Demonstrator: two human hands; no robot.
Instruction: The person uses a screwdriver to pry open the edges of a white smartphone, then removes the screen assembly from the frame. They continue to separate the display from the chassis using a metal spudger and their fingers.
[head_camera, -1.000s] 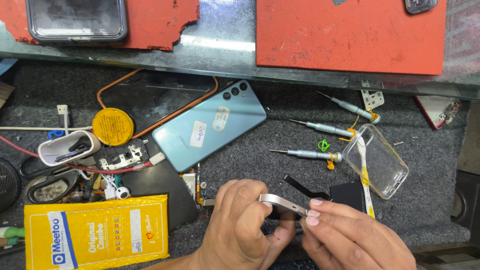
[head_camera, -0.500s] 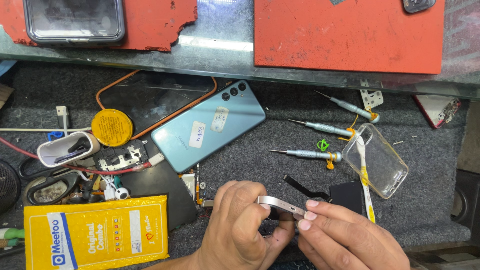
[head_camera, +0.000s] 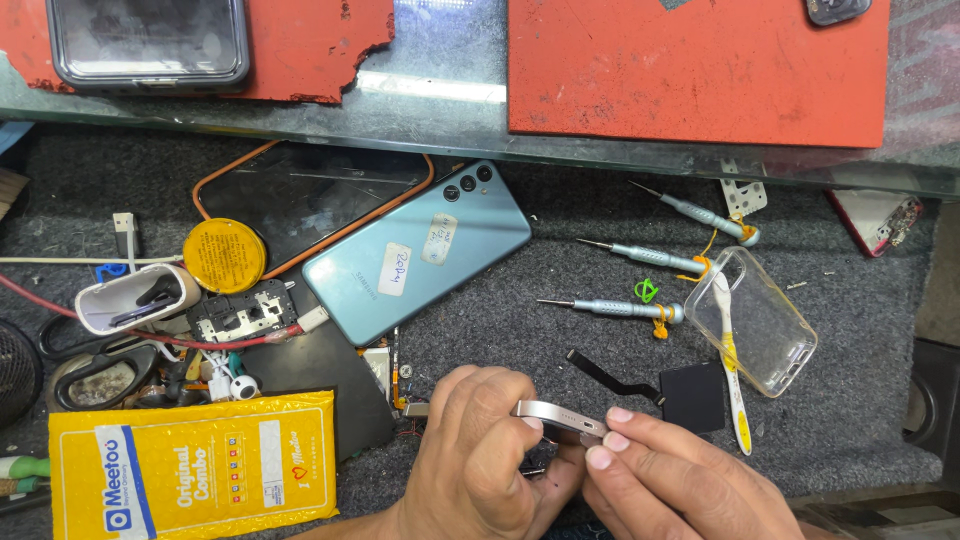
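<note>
Below, at lower centre of the frame:
Held piece: slim silver metal frame edge (head_camera: 560, 417), rounded corner, row of small holes along its side, tilted down to the right; rest hidden behind fingers, probably a phone frame.
Left hand (head_camera: 480, 460): curled around the piece from the left, thumb and fingers pinching its end.
Right hand (head_camera: 670, 480): lower right, two fingertips (head_camera: 620, 415) pressed against the right end of the piece, gripping it.
Surface: dark grey felt mat (head_camera: 560, 290) across the middle; glass shelf edge (head_camera: 440, 110) along the top, with red pads (head_camera: 700, 65) lying on it.
Just right of hands: black square part (head_camera: 695, 395) with a flat ribbon cable (head_camera: 605, 372).
Centre: teal phone (head_camera: 420, 250), face down, stickers on its back, resting partly on an orange-rimmed case (head_camera: 300, 195).
Right of centre: three silver screwdrivers (head_camera: 620, 308), tips pointing left; clear phone case (head_camera: 765, 320) with a toothbrush (head_camera: 730, 355) across it.
Left: round yellow tin (head_camera: 225, 255), white tube (head_camera: 135, 298), scissors (head_camera: 95, 365), small circuit board (head_camera: 240, 310).
Lower left: yellow packet (head_camera: 195, 465), near the left wrist.
Upper left: dark phone (head_camera: 148, 42) on a torn red pad.
</note>
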